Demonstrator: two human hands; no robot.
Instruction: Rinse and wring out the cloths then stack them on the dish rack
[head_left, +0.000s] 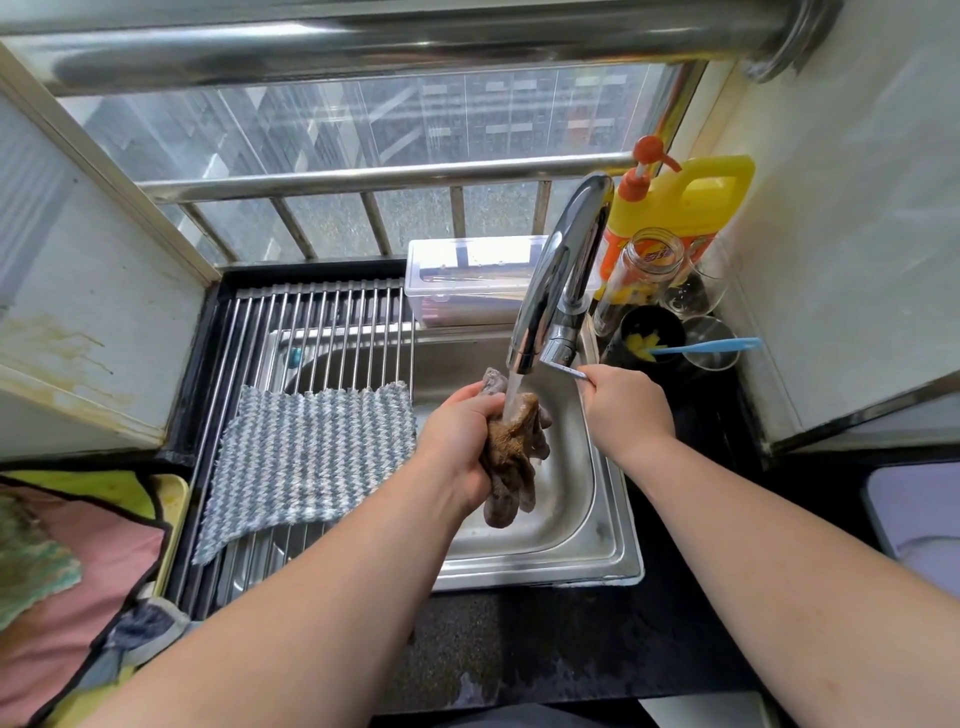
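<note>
At far left a pink cloth waits, unrinsed by our guess; the grey striped cloth lies flat on the dish rack. Our left hand grips the bunched brown cloth under the stream from the faucet, over the sink. Our right hand pinches the faucet lever — pushed too far, water could splash onto the counter, or the sodden cloth could slip. The labels on the jar and the yellow detergent bottle are not legible.

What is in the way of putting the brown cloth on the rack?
Nothing visible. The left hand holds the brown cloth over the sink, next to the dish rack. A grey striped cloth already lies there.
</note>
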